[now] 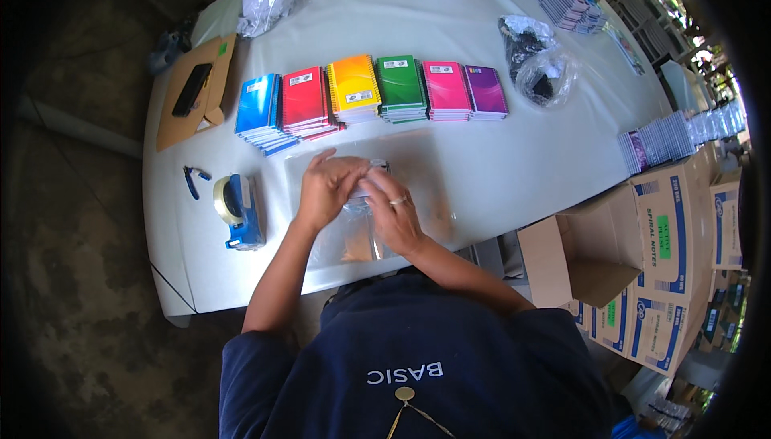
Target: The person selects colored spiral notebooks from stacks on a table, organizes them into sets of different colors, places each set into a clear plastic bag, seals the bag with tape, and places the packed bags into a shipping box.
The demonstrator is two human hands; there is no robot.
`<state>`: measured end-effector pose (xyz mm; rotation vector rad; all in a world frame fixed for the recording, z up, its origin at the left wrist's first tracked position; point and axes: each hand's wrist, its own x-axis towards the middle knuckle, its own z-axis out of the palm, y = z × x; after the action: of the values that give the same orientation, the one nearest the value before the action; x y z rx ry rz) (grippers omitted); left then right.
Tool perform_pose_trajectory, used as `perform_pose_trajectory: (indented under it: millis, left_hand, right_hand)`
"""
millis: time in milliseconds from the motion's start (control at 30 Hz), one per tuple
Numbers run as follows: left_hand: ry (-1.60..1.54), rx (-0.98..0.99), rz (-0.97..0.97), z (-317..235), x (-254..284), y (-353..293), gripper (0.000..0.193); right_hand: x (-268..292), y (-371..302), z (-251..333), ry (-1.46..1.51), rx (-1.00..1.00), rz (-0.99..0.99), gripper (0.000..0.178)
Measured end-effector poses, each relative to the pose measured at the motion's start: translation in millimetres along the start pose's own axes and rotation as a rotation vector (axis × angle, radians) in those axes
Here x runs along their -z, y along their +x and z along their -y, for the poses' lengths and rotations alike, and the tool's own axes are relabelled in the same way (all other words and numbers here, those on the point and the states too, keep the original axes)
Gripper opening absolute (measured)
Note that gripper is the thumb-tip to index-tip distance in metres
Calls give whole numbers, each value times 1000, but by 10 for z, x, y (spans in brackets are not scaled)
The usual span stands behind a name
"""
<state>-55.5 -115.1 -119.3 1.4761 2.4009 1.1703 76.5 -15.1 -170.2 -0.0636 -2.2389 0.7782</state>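
Note:
My left hand [328, 190] and my right hand [395, 216], which wears a ring, meet over a small wrapped bundle [359, 191] near the table's front. Clear plastic shows around the bundle, and its edge is pale; my fingers hide most of it, so its kind is unclear. The fingers of both hands bend inward onto it. Beneath them lie clear plastic bags [345, 238]. Just beyond, spiral notebooks stand in a row of stacks: blue [258, 110], red [305, 100], yellow [353, 85], green [402, 85], pink [446, 88] and purple [487, 91].
To the left are a blue tape dispenser [246, 212], small pliers [193, 181] and a phone [193, 89] on flat cardboard [170, 130]. Crumpled plastic [550, 77] lies at the far right. An open carton [598, 238] stands beside the table's right edge, near stacked notebooks [658, 142].

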Motion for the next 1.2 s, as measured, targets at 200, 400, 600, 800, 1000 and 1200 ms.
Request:
perform_pose_trajectory:
  millis: [200, 400, 600, 800, 1000, 1200]
  left_hand:
    - [315, -130, -167, -304, -169, -568, 22]
    - [379, 363, -688, 99, 529, -893, 21]
    - [-239, 1366, -195, 845, 1286, -1495, 46]
    - [-821, 1122, -459, 998, 1324, -1914, 26]
    - [-752, 1135, -425, 834, 1125, -2537, 8]
    - [-367, 776, -1026, 98, 875, -1052, 33]
  right_hand:
    - [30, 4, 13, 101, -71, -26, 61]
    - [67, 4, -48, 62, -41, 16, 54]
    - [25, -13, -106, 33, -14, 13, 49]
    - [18, 6, -40, -1, 22, 68, 48]
    - [41, 6, -67, 34, 16, 63, 38]
    - [66, 5, -169, 32, -4, 88, 40]
